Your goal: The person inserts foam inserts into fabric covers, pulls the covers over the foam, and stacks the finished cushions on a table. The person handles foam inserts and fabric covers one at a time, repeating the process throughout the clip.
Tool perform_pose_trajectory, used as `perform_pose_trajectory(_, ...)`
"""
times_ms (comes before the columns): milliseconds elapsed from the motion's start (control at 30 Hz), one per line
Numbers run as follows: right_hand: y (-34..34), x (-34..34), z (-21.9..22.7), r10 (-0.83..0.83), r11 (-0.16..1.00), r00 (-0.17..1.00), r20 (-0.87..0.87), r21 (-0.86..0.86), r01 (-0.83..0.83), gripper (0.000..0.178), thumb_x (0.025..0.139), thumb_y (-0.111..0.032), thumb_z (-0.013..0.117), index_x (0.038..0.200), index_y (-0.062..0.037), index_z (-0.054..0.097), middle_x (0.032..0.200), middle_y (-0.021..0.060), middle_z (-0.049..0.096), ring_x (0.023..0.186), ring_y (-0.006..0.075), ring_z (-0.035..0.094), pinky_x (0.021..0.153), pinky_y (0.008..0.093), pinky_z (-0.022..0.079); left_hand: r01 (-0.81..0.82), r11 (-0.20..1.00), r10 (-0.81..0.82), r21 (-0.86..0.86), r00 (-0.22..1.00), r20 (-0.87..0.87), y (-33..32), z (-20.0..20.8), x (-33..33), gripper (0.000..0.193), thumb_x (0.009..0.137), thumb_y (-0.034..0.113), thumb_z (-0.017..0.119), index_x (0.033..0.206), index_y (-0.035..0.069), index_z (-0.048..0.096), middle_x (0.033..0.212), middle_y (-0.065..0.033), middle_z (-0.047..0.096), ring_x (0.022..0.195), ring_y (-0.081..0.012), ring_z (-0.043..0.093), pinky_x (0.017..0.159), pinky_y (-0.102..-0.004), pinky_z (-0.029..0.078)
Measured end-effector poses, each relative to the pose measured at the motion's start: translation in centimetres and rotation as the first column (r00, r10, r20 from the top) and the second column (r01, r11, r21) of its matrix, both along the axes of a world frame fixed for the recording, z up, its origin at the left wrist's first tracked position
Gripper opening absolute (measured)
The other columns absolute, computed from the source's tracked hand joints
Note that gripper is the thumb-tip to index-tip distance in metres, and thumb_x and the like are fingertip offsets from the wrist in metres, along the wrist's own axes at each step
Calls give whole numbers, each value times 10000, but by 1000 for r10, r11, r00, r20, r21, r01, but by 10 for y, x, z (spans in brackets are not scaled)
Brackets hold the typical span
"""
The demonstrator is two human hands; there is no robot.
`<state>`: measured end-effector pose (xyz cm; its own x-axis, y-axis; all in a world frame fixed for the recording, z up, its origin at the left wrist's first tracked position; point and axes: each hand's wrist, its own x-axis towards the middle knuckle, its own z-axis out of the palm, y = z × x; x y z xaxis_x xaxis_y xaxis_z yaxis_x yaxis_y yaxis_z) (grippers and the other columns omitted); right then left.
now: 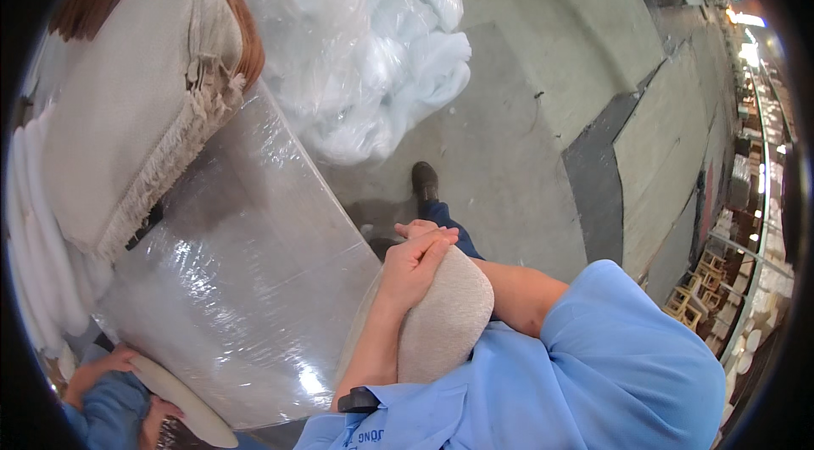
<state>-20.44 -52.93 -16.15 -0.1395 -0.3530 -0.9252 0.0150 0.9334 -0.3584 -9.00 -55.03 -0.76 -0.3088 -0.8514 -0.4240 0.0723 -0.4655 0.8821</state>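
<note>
A beige-grey fabric cushion (449, 314) with rounded corners is held against the front of my body. My left hand (413, 270) closes over its far left edge, the thumb lying along the top. From the right, my forearm passes along the far side of the cushion, so that my right hand (428, 228) meets the left one at the far corner. Only part of the right hand shows; the left hand and the cushion cover the rest. Both hands together clasp the cushion.
Left of me stands a table wrapped in clear plastic (246, 255), bearing a stack of fringed beige fabric covers (127, 102). Behind it lies a heap of plastic-bagged white padding (365, 51). At lower left, a co-worker's hands (119, 361) hold a beige pad (186, 403). Wooden frames (699, 289) stand far right.
</note>
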Motion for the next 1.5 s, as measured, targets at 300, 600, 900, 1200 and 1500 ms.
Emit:
perform_pose_trajectory(300, -3, -7, 43, 86, 984, 988, 127, -163, -64, 339, 1019, -353, 693, 938, -24, 712, 758, 39, 649, 749, 156, 628, 696, 350, 518, -4, 997, 24, -75, 962, 272, 45, 39, 52, 262, 1078, 139, 580, 1249, -2, 719, 1352, -163, 710, 1286, -269, 652, 1103, -384, 477)
perform_pose_trajectory(600, -15, -46, 155, -179, 568, 905, 386, -710, 415, 489, 1109, -433, 513, 1000, -3, 717, 818, 53, 708, 875, 142, 667, 817, 298, 514, -168, 914, 74, 369, 964, 256, 93, 139, 73, 430, 1128, 327, 478, 1342, 9, 673, 1509, -179, 597, 1431, -294, 526, 1213, -407, 359)
perform_pose_trajectory(900, -19, -36, 126, 200, 721, 818, 540, -647, 250, 649, 1075, -552, 498, 947, 53, 695, 842, 114, 705, 714, 186, 696, 714, 294, 543, -216, 878, 177, 427, 976, 129, 101, 118, 54, 465, 1123, 371, 489, 1371, 14, 655, 1524, -172, 582, 1440, -281, 511, 1209, -398, 360)
perform_pose_trajectory(1200, -22, -54, 113, 72, 851, 602, 795, -364, 378, 649, 1134, -486, 367, 646, -93, 539, 513, 111, 561, 532, 257, 604, 737, 409, 562, -240, 946, 62, 218, 792, 607, 162, 67, 112, 516, 1007, 417, 687, 1302, -6, 666, 1357, -182, 642, 1281, -299, 597, 1083, -414, 468)
perform_pose_trajectory(1500, -64, -31, 172, 958, 161, 233, -166, -361, -919, 605, 920, -518, 757, 1191, 21, 712, 827, 161, 701, 814, 317, 683, 767, 451, 535, -111, 991, 0, 78, 579, 815, 207, 39, 122, 338, 955, 349, 731, 1037, 21, 714, 1189, -194, 654, 1078, -356, 638, 914, -446, 512)
